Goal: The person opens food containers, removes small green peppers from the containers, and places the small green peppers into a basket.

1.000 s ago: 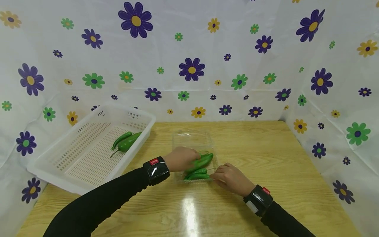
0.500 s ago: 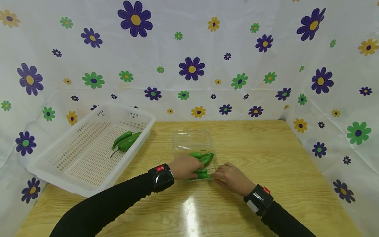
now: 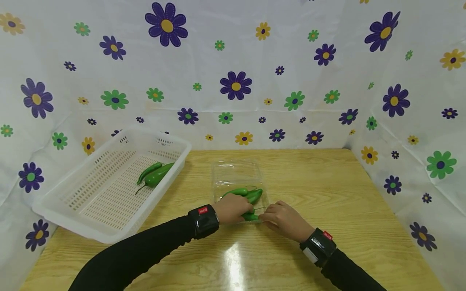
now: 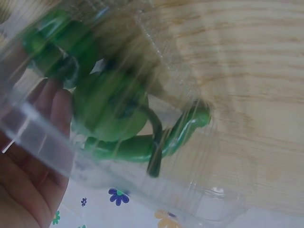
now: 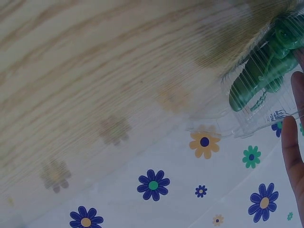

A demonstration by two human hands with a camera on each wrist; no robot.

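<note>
A clear plastic clamshell box [image 3: 238, 171] with its lid folded back holds several green peppers [image 3: 255, 196] in the middle of the table. My left hand [image 3: 233, 208] reaches in over the front peppers and hides part of them. In the left wrist view its fingers [image 4: 59, 107] look nearly straight, tips against the peppers, seen through the clear wall. My right hand [image 3: 285, 220] pinches the box's front right corner. In the right wrist view the thumb [image 5: 289, 142] lies outside the rim and a fingertip lies just across from it.
A white slotted plastic basket [image 3: 69, 178] stands at the left, with a slim green pepper [image 3: 148, 171] and a thicker one [image 3: 157, 176] at its right side. The wooden table [image 3: 309, 173] ends at a flower-printed sheet [image 3: 204, 68] behind and to the right.
My left hand has left the larger pepper at the back, then moved forward and right over the front peppers. The right hand has stayed on the box corner.
</note>
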